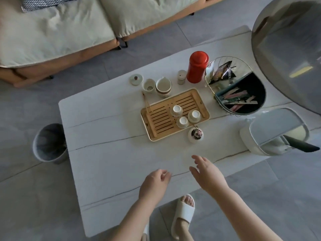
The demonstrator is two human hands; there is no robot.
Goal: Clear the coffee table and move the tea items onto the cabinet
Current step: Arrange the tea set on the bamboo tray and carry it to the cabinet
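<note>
A bamboo tea tray sits on the white coffee table, holding three small white cups. Behind it stand a lid, a strainer cup, a pitcher, a small jar and a red canister. Tongs lie across the tray's left corner. A small floral pot stands in front of the tray. My left hand hovers near the table's front edge, fingers loosely curled, holding nothing. My right hand reaches forward, fingers relaxed and empty.
A wire basket of packets stands at the table's right end, with a white kettle in front of it. A grey bin is on the floor to the left. A sofa lies beyond the table.
</note>
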